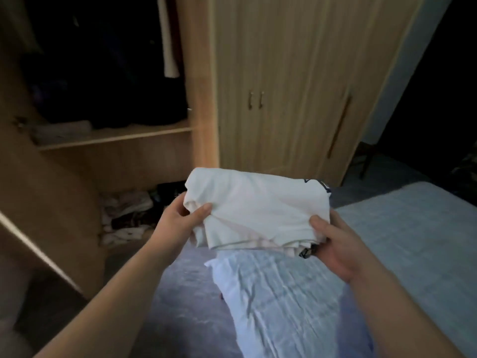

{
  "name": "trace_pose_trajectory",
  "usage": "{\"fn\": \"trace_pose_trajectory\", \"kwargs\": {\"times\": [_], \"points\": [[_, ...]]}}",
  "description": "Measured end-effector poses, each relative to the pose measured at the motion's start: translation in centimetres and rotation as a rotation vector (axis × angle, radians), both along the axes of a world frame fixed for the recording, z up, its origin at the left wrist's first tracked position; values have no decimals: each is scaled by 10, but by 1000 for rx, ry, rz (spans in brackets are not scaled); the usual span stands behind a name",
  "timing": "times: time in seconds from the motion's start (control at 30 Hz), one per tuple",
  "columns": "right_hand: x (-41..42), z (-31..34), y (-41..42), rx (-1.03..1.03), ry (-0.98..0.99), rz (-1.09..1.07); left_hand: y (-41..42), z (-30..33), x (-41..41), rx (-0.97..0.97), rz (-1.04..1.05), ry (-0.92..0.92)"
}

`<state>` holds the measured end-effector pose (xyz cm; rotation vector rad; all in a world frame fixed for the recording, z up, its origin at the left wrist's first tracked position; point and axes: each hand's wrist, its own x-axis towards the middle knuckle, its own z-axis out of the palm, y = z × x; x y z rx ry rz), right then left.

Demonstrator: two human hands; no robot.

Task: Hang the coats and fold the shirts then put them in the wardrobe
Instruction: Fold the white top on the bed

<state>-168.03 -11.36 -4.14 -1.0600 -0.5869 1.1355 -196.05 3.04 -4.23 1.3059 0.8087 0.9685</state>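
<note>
In front of the open wardrobe, a person holds a folded white shirt up in the air between both hands, just short of the wardrobe's open bay. The left hand is clamped on the shirt's left end, thumb pressed on top and fingers tucked under; the right hand pinches the near right corner the same way, thumb over the cloth. A dark printed edge shows at the shirt's far right corner and again under the near fold. The shirt touches nothing but the hands. Inside the wardrobe, a shelf carries a pale folded garment at its left end with dark clothes behind it, and a light strip of cloth hangs down at the bay's right side. Below the shelf, at the wardrobe's foot, lies a heap of patterned black-and-white clothes. The wardrobe's open door swings out on the left, near the person's left forearm. To the right of the open bay the wardrobe's other doors are closed, with two small handles side by side. Right of the wardrobe and under the held shirt lies the bed, with a crumpled pale-blue garment spread on it.
</note>
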Motion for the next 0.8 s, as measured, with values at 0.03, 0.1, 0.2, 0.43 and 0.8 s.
{"fn": "trace_pose_trajectory", "kwargs": {"times": [0.03,0.1,0.2,0.43,0.8], "points": [[-24,3,30,-2,-5,29,19,3,-28,-6,44,14],[-71,9,85,9,0,94,53,8,-81,-39,118,9],[-127,12,154,31,-20,174,97,13,-146,-81,184,-9],[-190,8,272,8,-161,369,176,7,-230,-104,260,-75],[-206,-23,509,-1,-191,587,350,-9,-260,-237,263,-224]]}}
